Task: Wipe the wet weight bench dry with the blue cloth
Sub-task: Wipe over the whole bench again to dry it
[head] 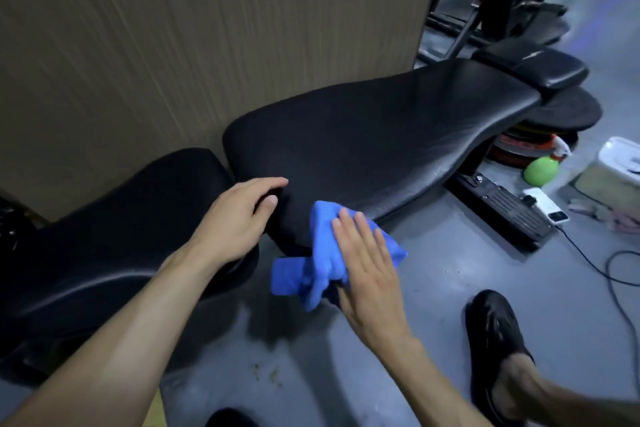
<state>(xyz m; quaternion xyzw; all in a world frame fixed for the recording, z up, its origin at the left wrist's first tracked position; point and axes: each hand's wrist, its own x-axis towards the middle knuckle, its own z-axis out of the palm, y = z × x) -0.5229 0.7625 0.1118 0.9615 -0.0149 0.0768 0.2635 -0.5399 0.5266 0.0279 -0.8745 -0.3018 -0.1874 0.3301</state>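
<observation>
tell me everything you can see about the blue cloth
The blue cloth is bright blue, soft and bunched into loose folds, looking like microfibre or terry. It lies against the near edge of the long black bench pad, part on the pad's side, part hanging below it over the grey floor, with one flat corner sticking out to the left. The right hand presses it with straight fingers laid over its top. The left hand does not touch it.
</observation>
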